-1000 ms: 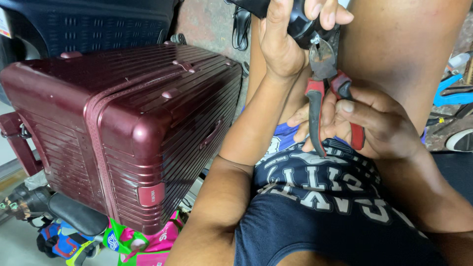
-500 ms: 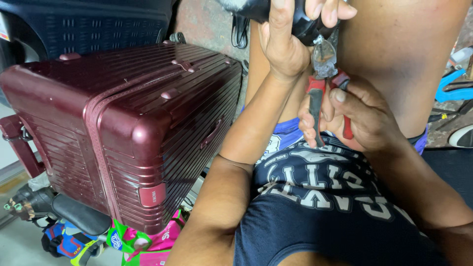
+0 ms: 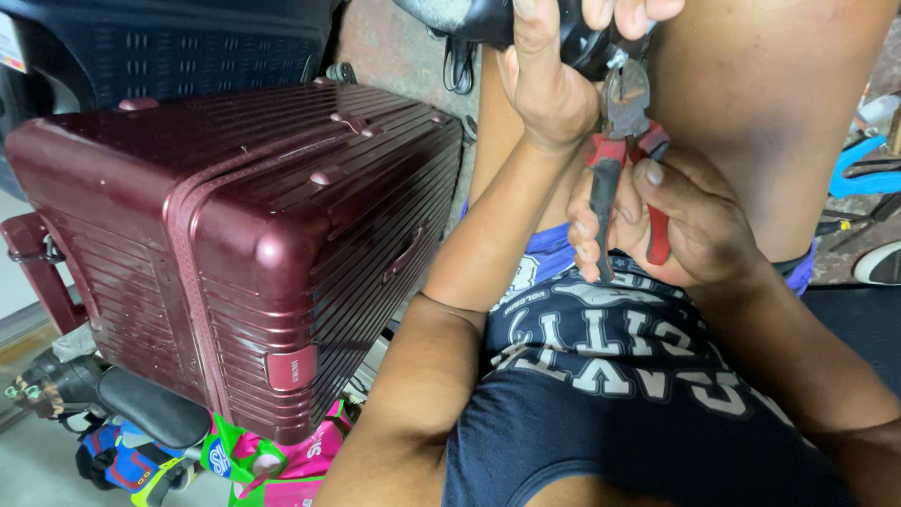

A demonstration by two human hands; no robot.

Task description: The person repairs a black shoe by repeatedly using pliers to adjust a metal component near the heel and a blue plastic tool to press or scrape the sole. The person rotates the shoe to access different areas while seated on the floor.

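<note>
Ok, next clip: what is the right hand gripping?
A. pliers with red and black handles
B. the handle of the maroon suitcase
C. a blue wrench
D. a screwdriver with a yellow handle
A: the right hand wraps its fingers around the red and black handles of the pliers, whose head points up at the dark object that the left hand holds.

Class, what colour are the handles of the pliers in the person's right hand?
Red and black: the pliers in the right hand have red-and-black handles, shown in the head view.
</note>
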